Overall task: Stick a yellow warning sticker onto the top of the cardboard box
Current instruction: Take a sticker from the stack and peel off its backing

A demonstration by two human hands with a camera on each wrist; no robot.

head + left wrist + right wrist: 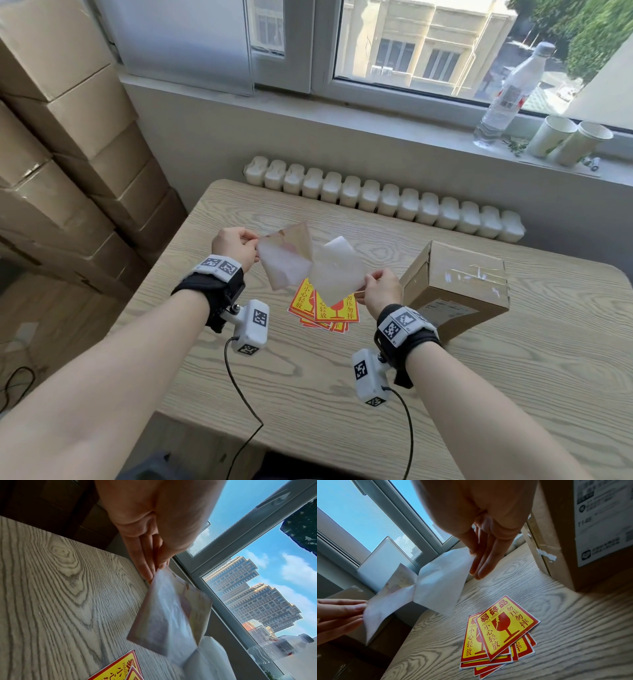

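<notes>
- My left hand point(235, 247) pinches the sticker point(286, 255), its pale back towards me, above the desk point(308, 394).
- My right hand point(383, 290) pinches the white backing sheet point(337, 270), partly peeled away.
- The cardboard box point(459, 287) sits just right of the spare stickers point(323, 310).

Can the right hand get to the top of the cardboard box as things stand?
Probably yes: the box sits just right of the right hand, its top bare. But that hand is pinching the backing sheet.
</notes>
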